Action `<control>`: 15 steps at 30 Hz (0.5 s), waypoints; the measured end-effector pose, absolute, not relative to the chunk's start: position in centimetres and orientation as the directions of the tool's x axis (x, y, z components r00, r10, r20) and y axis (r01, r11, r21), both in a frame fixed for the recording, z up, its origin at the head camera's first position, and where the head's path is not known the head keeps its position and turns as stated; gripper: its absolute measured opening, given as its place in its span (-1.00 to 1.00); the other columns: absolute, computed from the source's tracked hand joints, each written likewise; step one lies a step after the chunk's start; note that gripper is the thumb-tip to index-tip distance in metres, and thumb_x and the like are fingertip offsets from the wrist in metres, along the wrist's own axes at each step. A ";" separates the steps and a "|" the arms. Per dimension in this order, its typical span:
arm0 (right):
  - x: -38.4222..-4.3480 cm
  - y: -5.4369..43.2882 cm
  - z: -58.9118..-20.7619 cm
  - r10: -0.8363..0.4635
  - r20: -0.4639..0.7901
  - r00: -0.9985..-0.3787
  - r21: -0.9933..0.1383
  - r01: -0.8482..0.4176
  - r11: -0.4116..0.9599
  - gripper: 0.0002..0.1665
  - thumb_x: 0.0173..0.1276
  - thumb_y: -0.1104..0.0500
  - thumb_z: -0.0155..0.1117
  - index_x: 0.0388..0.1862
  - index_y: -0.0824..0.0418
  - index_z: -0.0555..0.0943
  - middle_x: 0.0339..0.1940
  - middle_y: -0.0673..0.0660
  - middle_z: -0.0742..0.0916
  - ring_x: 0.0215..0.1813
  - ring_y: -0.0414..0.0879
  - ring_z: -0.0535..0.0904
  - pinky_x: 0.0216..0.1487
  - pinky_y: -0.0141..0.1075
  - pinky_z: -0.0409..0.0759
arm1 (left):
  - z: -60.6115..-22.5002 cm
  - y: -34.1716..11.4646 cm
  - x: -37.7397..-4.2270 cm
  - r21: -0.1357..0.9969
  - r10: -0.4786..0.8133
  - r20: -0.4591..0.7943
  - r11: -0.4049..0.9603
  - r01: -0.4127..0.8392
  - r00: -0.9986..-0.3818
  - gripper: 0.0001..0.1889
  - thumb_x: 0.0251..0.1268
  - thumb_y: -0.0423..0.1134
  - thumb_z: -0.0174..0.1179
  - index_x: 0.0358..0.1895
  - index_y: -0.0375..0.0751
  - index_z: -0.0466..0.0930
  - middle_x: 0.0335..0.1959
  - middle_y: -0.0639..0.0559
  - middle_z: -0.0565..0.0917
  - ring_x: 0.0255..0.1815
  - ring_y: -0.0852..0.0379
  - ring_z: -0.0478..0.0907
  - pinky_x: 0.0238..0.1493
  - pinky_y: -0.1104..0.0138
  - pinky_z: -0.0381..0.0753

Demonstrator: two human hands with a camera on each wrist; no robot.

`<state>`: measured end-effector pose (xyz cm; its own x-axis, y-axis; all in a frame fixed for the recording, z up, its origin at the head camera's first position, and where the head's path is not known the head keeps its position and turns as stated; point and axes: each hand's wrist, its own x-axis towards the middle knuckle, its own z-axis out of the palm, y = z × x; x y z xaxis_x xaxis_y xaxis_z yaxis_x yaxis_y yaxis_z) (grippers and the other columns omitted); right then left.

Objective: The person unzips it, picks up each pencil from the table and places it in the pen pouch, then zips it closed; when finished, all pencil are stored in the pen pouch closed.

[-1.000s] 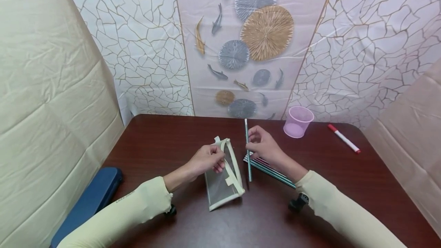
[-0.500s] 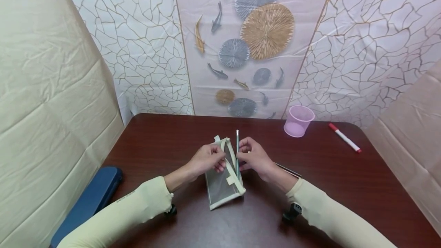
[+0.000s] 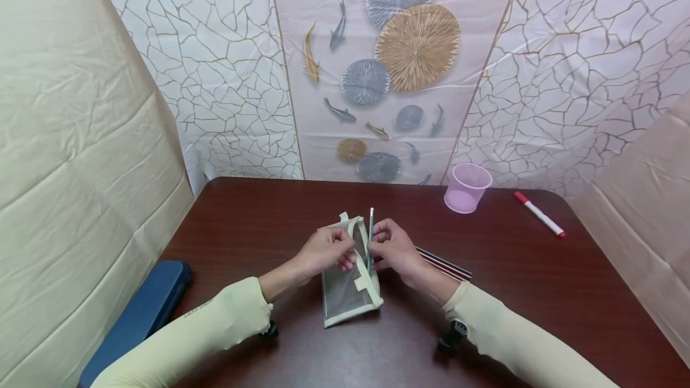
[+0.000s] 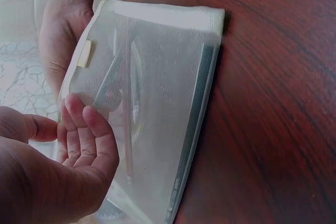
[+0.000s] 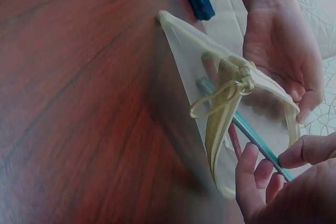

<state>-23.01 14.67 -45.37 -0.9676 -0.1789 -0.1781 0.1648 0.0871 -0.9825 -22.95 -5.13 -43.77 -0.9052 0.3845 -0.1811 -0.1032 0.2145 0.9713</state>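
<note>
A cream-edged, see-through mesh zip pouch (image 3: pixel 345 292) stands tilted on the table, its zip side parted. My left hand (image 3: pixel 326 248) pinches the pouch's upper edge between thumb and fingers. With thumb and fingertips my right hand (image 3: pixel 396 251) holds a green pencil (image 3: pixel 371 226), white-tipped end up, its lower part down inside the pouch opening. Through the mesh in the left wrist view, a reddish pencil (image 4: pixel 127 129) shows inside, and a dark green strip (image 4: pixel 197 98) lies along the bottom edge. A cord pull (image 5: pixel 210 103) hangs at the zip end in the right wrist view.
Several dark pencils (image 3: pixel 444 265) lie on the table, partly hidden behind my right wrist. A pink cup (image 3: pixel 468 190) stands at the back right, with a red-capped white marker (image 3: pixel 541 214) beyond it. A blue case (image 3: pixel 137 322) lies along the left edge.
My right hand has brought the green pencil leftward from over the loose pencils to the pouch and lowered its end into the opening. My left hand keeps its hold on the pouch.
</note>
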 end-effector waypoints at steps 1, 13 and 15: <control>-23.0 14.6 -45.4 -0.181 -0.180 -0.967 -0.982 0.168 0.082 -0.55 0.27 0.45 0.15 0.14 0.37 0.35 -0.17 0.12 0.55 -0.34 -0.09 0.63 -0.31 -0.15 0.80 | -43.8 -5.1 -22.9 0.971 0.384 -0.182 0.214 -0.104 -0.905 -0.86 0.41 -0.32 0.08 -0.26 -0.30 0.61 -0.50 0.01 0.73 -0.51 0.22 0.70 -0.35 0.35 0.77; -22.9 14.2 -45.6 -0.182 -0.221 -0.958 -0.973 0.204 0.108 -0.55 0.31 0.43 0.17 0.18 0.40 0.39 -0.09 0.21 0.59 -0.30 -0.11 0.62 -0.30 -0.21 0.77 | -44.0 -5.0 -23.0 0.970 0.381 -0.186 0.217 -0.108 -0.906 -0.85 0.42 -0.30 0.09 -0.27 -0.30 0.60 -0.47 -0.02 0.76 -0.49 0.22 0.72 -0.31 0.31 0.78; -22.9 14.2 -45.6 -0.191 -0.221 -0.956 -0.972 0.199 0.127 -0.55 0.31 0.42 0.19 0.18 0.40 0.39 -0.09 0.20 0.59 -0.29 -0.11 0.63 -0.31 -0.23 0.77 | -44.0 -4.9 -23.0 0.970 0.380 -0.184 0.220 -0.105 -0.907 -0.85 0.43 -0.30 0.10 -0.27 -0.30 0.60 -0.47 -0.02 0.76 -0.50 0.22 0.72 -0.31 0.30 0.78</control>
